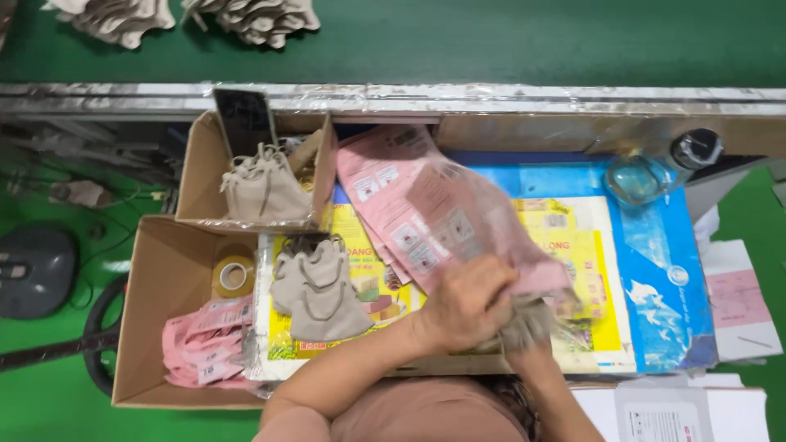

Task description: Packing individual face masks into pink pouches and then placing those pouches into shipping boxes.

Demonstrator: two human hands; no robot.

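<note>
From my seat I see a dark green conveyor belt (pixel 491 37) carrying beige cloth bundles (pixel 254 18). The desk (pixel 655 270) wears a bright blue sheet, with a yellow printed cardboard (pixel 360 278) over it showing red lettering. The drawstring pouches (pixel 319 290) are greyish beige. The clear packets (pixel 409 196) are pink with small white labels, and so is the pink stack (pixel 205 344) in the brown cardboard box (pixel 155 295), beside a yellowish tape roll (pixel 234 276). The floor (pixel 49 409) is green.
</note>
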